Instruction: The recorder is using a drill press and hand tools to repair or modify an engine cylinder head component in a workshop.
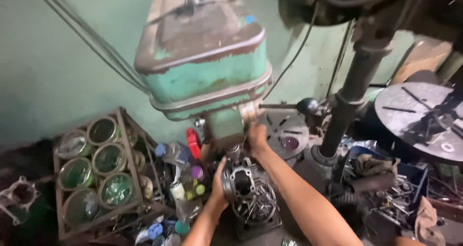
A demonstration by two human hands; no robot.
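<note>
While my left hand grips the side of the metal cylinder sitting under the spindle of the green drill press, my right hand is clenched around the feed handle at the head's side. I judge the work goes best if I press the cylinder flat on the table, keeping my fingers clear of the spindle. I should pull the handle slowly and evenly.

A grimy metal workshop: a worn green drill press stands against the wall, a rack of tins beside it, scrap parts heaped around.
</note>
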